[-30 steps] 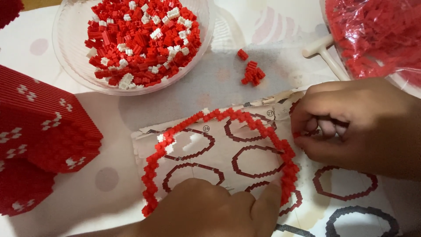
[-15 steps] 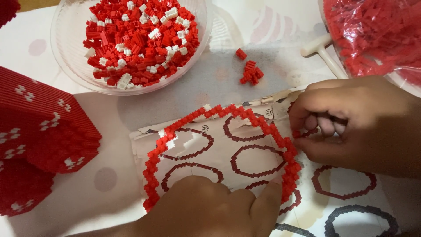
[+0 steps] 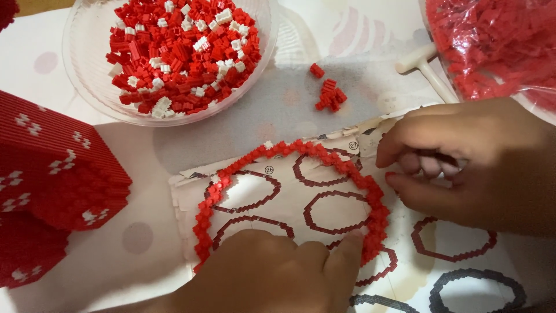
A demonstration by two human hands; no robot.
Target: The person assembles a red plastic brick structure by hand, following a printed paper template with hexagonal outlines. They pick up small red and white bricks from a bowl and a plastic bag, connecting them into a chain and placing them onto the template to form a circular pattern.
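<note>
A ring of small red bricks point(image 3: 324, 156) lies on a paper instruction sheet point(image 3: 272, 203) printed with ring outlines. My left hand point(image 3: 272, 278) presses down on the ring's near edge, its forefinger touching the right side of the ring. My right hand point(image 3: 469, 162) sits at the ring's right edge with fingers curled, thumb and forefinger pinched close by the bricks. Whether a brick is between them I cannot tell.
A clear bowl point(image 3: 81, 75) of red and white bricks stands at the back left. A few loose red bricks point(image 3: 329, 95) lie behind the ring. A built red block shape point(image 3: 52, 179) is at the left. A plastic bag of red bricks point(image 3: 498, 40) and a white tool point(image 3: 425, 64) are at the back right.
My right hand has shifted slightly at the ring's right edge. My left hand stays pressed on the near edge.
</note>
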